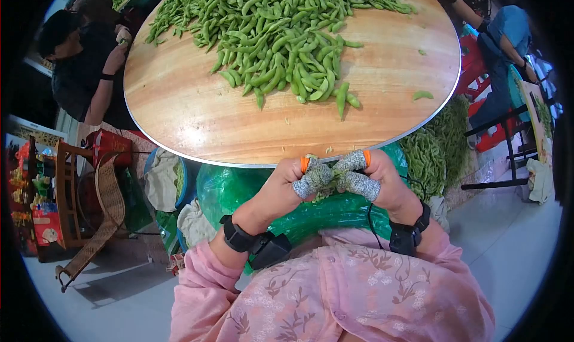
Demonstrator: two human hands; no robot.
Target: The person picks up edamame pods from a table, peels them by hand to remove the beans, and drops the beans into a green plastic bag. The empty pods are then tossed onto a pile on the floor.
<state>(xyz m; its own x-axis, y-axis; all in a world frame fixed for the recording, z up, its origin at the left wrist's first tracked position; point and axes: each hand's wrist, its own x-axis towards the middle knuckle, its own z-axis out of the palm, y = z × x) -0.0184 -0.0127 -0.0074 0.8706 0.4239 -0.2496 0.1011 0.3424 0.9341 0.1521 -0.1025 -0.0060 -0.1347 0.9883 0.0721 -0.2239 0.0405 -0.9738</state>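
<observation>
Both of my hands meet at the near edge of a round wooden table (239, 133), above a green plastic bag (287, 217). Grey finger covers with orange bands wrap the thumbs and forefingers. My left hand (293, 177) and my right hand (373, 177) are closed, fingertips pressed together around a small green pod that is mostly hidden between them. A large heap of green pods (281, 37) lies on the table. Two loose pods (342, 99) rest at the heap's near end, and one pod (423, 95) lies apart to the right.
A person in dark clothes (81, 73) is at the left, another person (508, 31) at the upper right. More pods (427, 162) are piled on the floor to the right. A wooden chair (72, 192), a cloth-draped blue basin (187, 186) and a black-legged table (529, 97) stand around.
</observation>
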